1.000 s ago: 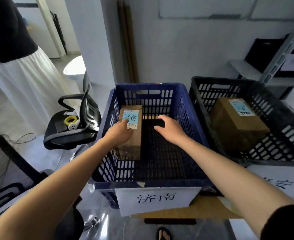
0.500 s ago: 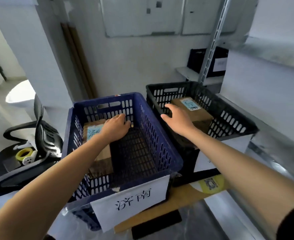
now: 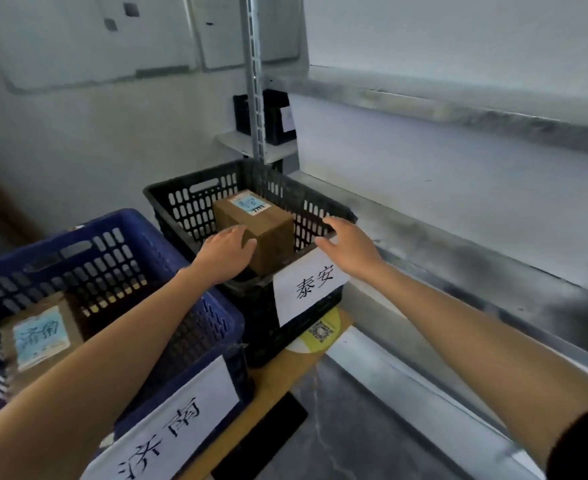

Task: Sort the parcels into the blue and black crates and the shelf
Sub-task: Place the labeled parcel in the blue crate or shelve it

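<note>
A brown parcel (image 3: 255, 226) with a blue label stands in the black crate (image 3: 186, 184). My left hand (image 3: 224, 253) touches the parcel's near left corner, thumb against its front face. Over the crate's near right rim hovers my right hand (image 3: 348, 247), fingers relaxed and pointing toward the parcel, holding nothing. To the left, the blue crate (image 3: 112, 221) holds another brown parcel (image 3: 39, 336) with a blue label. The metal shelf (image 3: 493, 261) runs along the right, with an upper board (image 3: 459, 109) above it.
White paper signs hang on the fronts of the black crate (image 3: 309, 284) and the blue crate (image 3: 168, 422). Both crates stand on a cardboard sheet (image 3: 278, 375). A slotted metal upright (image 3: 254, 81) rises behind the black crate, with a black box (image 3: 273, 116) behind it.
My view has swung right, from the blue crate to the black one. My left hand left the parcel in the blue crate and now touches the black crate's parcel. My right hand moved to that crate's right rim.
</note>
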